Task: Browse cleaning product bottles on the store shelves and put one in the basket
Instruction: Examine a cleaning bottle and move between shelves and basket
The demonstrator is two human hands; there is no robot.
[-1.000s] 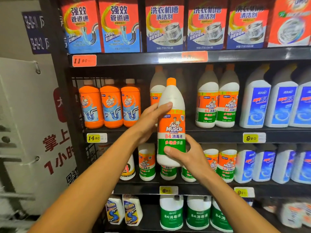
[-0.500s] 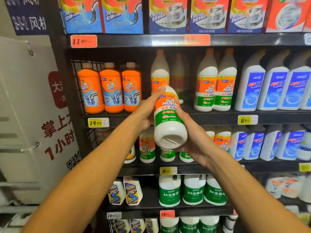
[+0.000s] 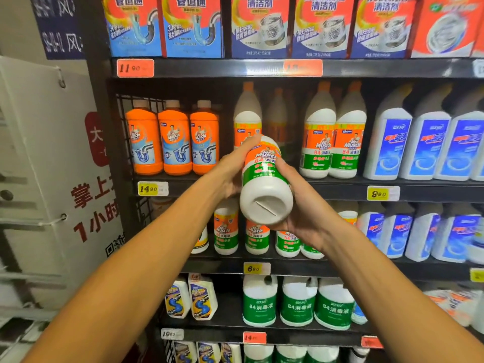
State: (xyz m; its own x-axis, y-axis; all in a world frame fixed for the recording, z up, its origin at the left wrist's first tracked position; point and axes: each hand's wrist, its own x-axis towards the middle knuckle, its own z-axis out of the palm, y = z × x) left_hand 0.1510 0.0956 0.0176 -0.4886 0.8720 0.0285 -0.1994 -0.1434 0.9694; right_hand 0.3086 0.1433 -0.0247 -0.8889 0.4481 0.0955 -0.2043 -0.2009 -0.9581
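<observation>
Dark store shelves [image 3: 340, 188] carry orange bottles [image 3: 174, 142], white bottles [image 3: 332, 137], blue-labelled bottles [image 3: 424, 142], and boxes [image 3: 256, 24] on top.

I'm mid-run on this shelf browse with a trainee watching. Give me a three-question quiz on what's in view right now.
1. True or false: the white plastic Mr Muscle bottle with the orange and green label stands upright on a shelf.
2. Which hand cradles that bottle near its base? A) left hand B) right hand
3. Fill in: the yellow price tag under the three orange drain-cleaner bottles reads ____.

Key
1. False: it is tilted with its base toward the camera, held in both hands.
2. B; the left hand's grip is higher up the bottle.
3. 14.90
</observation>
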